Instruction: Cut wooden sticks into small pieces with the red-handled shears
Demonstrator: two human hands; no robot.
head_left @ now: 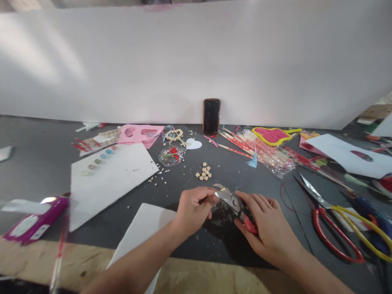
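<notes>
My right hand (pixel 263 220) is wrapped round the handles of a pair of pruning shears (pixel 230 199), whose metal jaws point up and to the left. Close to the jaw tips, my left hand (pixel 196 208) has its thumb and fingertips pinched together. Whatever those fingers hold is too small or too covered to name. A small pale bit shows between the blades. Just beyond the hands lies a cluster of small beige flower-shaped pieces (pixel 204 173) on the dark tabletop (pixel 180 185). Dark crumbs are scattered under the shears.
A phone (pixel 211 116) leans upright against the white board (pixel 137 61). White sheets (pixel 110 175) and a purple glue gun (pixel 36 220) lie left. Red-patterned sticks (pixel 239 145), a pink-and-yellow shape (pixel 272 136) and large scissors (pixel 324 208) are at right. A white heart (pixel 194 143) lies near the middle.
</notes>
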